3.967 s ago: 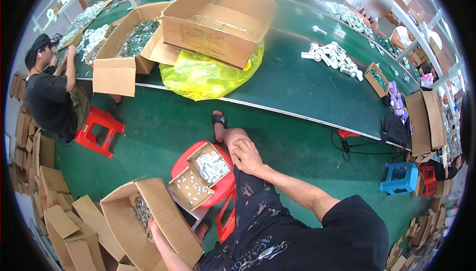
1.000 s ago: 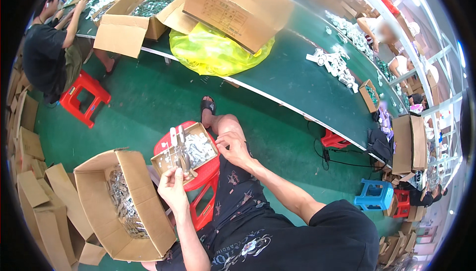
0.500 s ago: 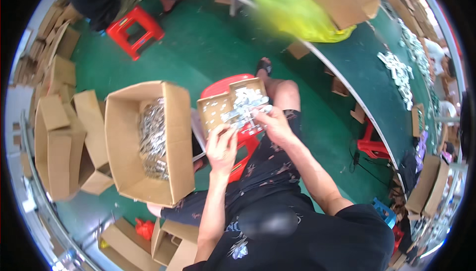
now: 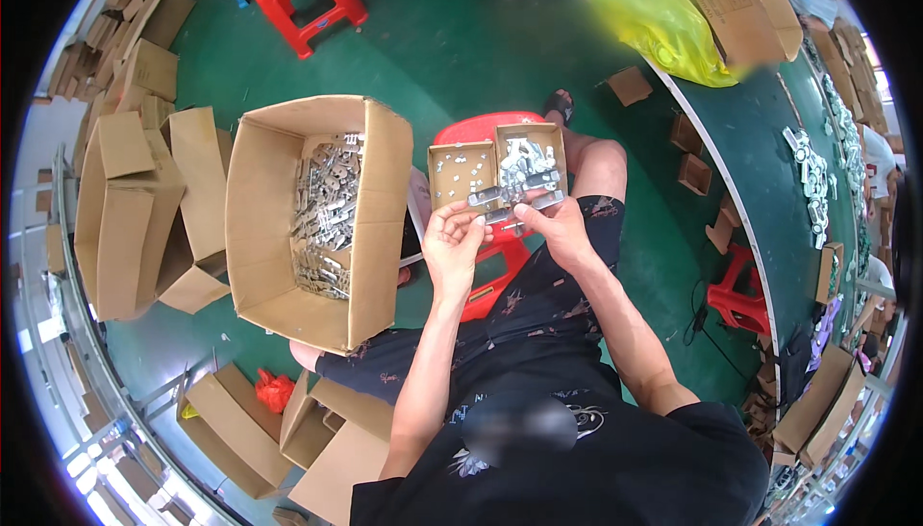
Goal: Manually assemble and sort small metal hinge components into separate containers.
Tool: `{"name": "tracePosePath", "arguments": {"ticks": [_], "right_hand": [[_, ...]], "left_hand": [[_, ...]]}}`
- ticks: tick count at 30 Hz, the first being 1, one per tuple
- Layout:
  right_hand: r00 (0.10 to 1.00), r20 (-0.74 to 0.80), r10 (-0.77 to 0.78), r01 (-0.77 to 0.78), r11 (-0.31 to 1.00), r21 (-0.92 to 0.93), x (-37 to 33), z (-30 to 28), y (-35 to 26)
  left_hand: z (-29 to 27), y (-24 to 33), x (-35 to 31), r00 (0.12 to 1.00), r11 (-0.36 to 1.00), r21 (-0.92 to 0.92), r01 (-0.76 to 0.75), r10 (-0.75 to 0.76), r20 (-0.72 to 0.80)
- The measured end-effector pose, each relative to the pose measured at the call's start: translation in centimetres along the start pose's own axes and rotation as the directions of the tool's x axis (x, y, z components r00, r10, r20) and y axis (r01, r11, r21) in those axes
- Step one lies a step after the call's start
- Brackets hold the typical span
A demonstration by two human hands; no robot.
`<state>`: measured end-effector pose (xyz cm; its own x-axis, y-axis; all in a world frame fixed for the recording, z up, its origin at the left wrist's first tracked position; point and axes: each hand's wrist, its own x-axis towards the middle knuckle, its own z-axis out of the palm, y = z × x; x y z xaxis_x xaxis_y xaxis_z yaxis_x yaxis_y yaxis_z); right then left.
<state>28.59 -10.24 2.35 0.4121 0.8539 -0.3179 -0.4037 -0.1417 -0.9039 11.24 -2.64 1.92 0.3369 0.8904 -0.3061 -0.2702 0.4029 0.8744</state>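
Silvery metal cabinet hinges (image 4: 544,181) are bunched between my hands, above two small cardboard trays. My right hand (image 4: 563,232) is closed on them from the right, thumb on top. From the other side my left hand (image 4: 454,245) pinches the end of a hinge between thumb and fingers. Just beyond, the left tray (image 4: 448,185) has small whitish pieces scattered in it, and the right tray (image 4: 557,144) is heaped with shiny metal parts. Both trays rest on a red plastic stool (image 4: 471,129) between my knees. The hinges partly hide the trays' near edges.
A large open carton (image 4: 377,228) of metal hinge parts (image 4: 327,194) stands to my left. More cartons (image 4: 125,204) lie beyond it. On the right a long green table (image 4: 740,122) holds metal parts and a yellow-green plastic bag (image 4: 654,21). Another red stool (image 4: 310,2) stands far left.
The whole view has shifted, moving the scene right. My left fingertips, pinched just below the hinges before, now grip a hinge's end. The hinges in my right hand have turned and lie more crosswise.
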Motion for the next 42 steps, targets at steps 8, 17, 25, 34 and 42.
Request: {"name": "tracePosePath", "arguments": {"ticks": [8, 17, 25, 34, 42], "right_hand": [[0.996, -0.055, -0.069, 0.051, 0.96, -0.276, -1.0, 1.7, 0.9], [0.982, -0.057, -0.179, 0.136, 0.885, -0.445, -1.4, 1.7, 2.6], [0.892, 0.08, -0.445, 0.421, 0.752, -0.508, -2.0, 3.0, 1.0], [0.788, 0.161, -0.594, 0.574, 0.614, -0.542, -2.3, 2.8, 1.5], [0.956, -0.092, -0.278, 0.222, 0.893, -0.392, -2.8, 3.7, 0.9]], "left_hand": [[-2.0, -2.7, 0.6, 0.979, 0.976, -0.085, 0.201, -0.199, 0.03], [-2.0, -4.4, 0.7, 0.972, 0.952, -0.208, 0.223, -0.235, -0.034], [-1.0, -4.6, 0.8, 0.966, 0.986, 0.04, 0.164, -0.152, -0.211], [-2.0, -5.1, 0.4, 0.982, 0.785, 0.608, -0.12, 0.186, -0.046], [-4.6, -0.5, -0.3, 0.927, 0.475, 0.847, -0.241, 0.372, 0.055]]}}
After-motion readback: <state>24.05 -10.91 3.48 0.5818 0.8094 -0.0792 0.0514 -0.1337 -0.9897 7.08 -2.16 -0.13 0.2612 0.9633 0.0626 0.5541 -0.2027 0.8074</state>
